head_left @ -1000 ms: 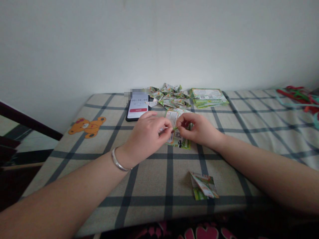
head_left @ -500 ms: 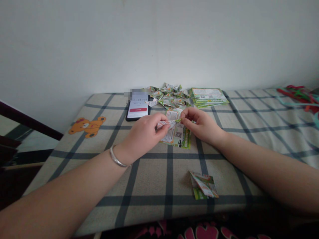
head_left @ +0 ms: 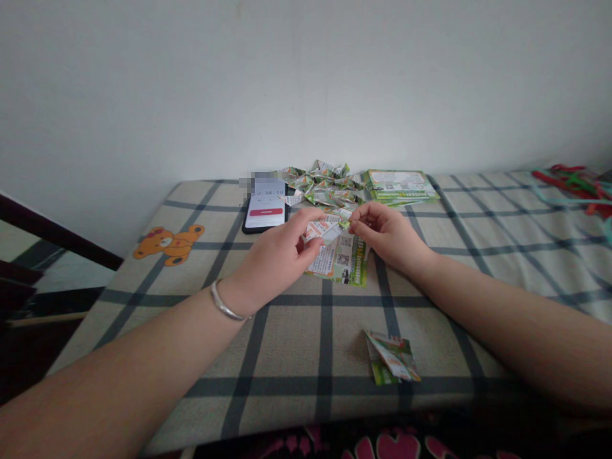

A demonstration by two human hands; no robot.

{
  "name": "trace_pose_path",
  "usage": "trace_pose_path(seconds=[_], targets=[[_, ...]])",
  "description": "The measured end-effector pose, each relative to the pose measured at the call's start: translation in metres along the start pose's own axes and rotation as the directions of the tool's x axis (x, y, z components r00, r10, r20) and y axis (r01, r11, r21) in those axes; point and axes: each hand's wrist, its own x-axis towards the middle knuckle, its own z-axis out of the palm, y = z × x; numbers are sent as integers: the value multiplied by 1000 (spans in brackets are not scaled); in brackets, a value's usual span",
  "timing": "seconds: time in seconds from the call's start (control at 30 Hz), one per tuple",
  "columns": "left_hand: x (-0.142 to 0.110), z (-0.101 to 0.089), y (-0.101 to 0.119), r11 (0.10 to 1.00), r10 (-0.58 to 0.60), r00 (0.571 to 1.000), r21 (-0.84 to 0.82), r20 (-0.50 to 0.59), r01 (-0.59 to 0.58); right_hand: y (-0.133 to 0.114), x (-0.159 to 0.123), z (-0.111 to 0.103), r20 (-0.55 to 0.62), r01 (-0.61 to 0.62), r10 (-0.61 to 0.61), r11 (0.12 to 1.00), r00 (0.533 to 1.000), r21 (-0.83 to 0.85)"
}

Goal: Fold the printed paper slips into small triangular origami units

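Between my two hands is a small folded paper (head_left: 325,231), white with orange and green print. My left hand (head_left: 291,245) grips its left side, thumb below and fingers above. With thumb and forefinger, my right hand (head_left: 385,237) pinches the paper's green right tip. Under the folded paper, a flat printed leaflet (head_left: 342,264) with a QR code lies on the checked cloth (head_left: 282,331). Nearer to me rests another folded paper piece (head_left: 393,358), apart from both hands.
A phone (head_left: 265,207) with a lit timer screen lies left of a heap of folded paper pieces (head_left: 327,182). Right of the heap is a stack of leaflets (head_left: 401,185). Coloured strips (head_left: 574,185) lie far right. A wall stands behind the table.
The folded paper has turned so a broader white face shows. My left fingers have spread wider around it, while my right hand has barely shifted.
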Motion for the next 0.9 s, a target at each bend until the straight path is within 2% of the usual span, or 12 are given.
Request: trace_pose_path(seconds=[0.13,0.27,0.4,0.57,0.8,0.9], targets=[[1,0,-1,995,95,995,29,31,-96,1,-1,0,-20,-11,12,1000,1000,29],[1,0,-2,997,73,997,36,30,-74,-3,-4,0,25,49,-46,987,999,-150],[-1,1,0,998,37,999,44,0,-37,-10,-8,1,122,161,-130,941,984,-298],[0,-1,1,994,106,994,18,14,-106,-16,-10,1,234,312,-230,851,944,-423],[-1,0,1,995,104,994,-11,22,-104,-19,-11,1,208,245,-170,875,963,-418],[0,0,-2,993,115,993,34,19,-116,-20,-11,2,214,220,-146,900,966,-377]])
